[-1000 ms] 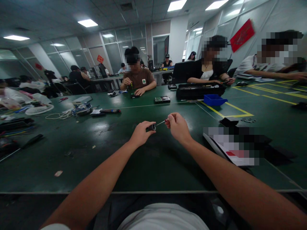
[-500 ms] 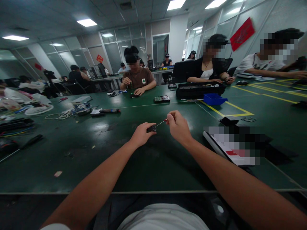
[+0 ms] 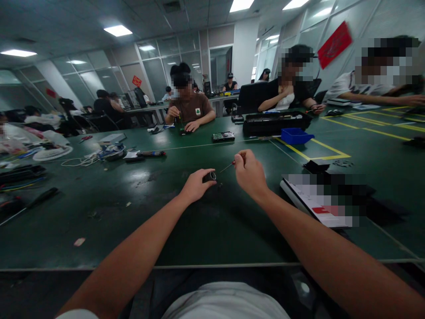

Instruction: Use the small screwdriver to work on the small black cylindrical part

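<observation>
well, at your far left a long black-handled tool (image 3: 48,195) lies aslant on the green worktop (image 3: 116,221), its thin metal shaft running down toward the edge of view. next come a pale scrap (image 3: 79,242) near the front, a loose white cable (image 3: 78,162) farther back, and a slim dark tool (image 3: 151,153) lying crosswise beyond your left hand (image 3: 194,186).

that hand is partly closed, thumb below and fingers above, pinching a short dark cylinder (image 3: 207,177) between them. you have the cylinder held above the worktop in front of you, roughly level, one end turned to your right. its body looks black and plain where your fingers leave it bare; the end facing right is a round mouth with a thin, silvery, shiny rim and a dark inside. any markings are too small to make out.

just right of it, a tiny dark bit (image 3: 220,186) shows, too small to identify. the thin, straight, silvery shaft of a small screwdriver (image 3: 227,167) slants down to the left, its tip near the mouth but apart from it. your right hand (image 3: 250,177) is curled tightly around its handle, red at the collar and mostly hidden. farther right stand a blue tray (image 3: 296,136) and, closer to you, a white booklet (image 3: 307,199).
</observation>
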Motion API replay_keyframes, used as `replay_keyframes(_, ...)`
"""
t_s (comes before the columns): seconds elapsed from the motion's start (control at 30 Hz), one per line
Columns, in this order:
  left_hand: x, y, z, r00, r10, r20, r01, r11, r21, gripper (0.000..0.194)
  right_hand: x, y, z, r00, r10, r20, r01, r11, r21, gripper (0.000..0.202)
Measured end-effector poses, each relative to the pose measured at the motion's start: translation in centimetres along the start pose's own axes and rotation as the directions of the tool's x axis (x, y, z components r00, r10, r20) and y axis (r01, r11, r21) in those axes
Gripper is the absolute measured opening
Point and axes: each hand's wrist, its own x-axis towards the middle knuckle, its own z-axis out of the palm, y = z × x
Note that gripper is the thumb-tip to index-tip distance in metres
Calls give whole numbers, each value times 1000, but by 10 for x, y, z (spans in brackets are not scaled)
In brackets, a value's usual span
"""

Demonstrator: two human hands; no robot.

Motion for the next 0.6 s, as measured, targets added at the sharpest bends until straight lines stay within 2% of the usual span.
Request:
replay_keyframes(0.13,2,0,-3,995,-50,-86,41,994,-102,46,0,-2,-2,999,-6,-35,7,999,45,18)
replay_keyframes(0.2,5,0,-4,988,-104,-111,79,974,-214,42,0,-2,-3,999,-10,-52,13,997,74,18)
replay_keyframes(0.33,8,6,-5,967,-250,-48,206,878,-431,34,1,-1,-5,994,-13,-107,27,990,136,18)
replay_keyframes(0.43,8,19,-5,972,-235,9,226,921,-318,34,1,-2,-6,990,-15,-140,38,986,160,19)
replay_keyframes(0.5,8,28,-4,984,-170,46,175,970,-168,36,1,-2,-7,989,-22,-148,46,986,162,19)
replay_keyframes(0.6,12,40,1,986,-82,147,84,996,-6,29,1,-3,-7,988,-28,-151,51,987,155,19)
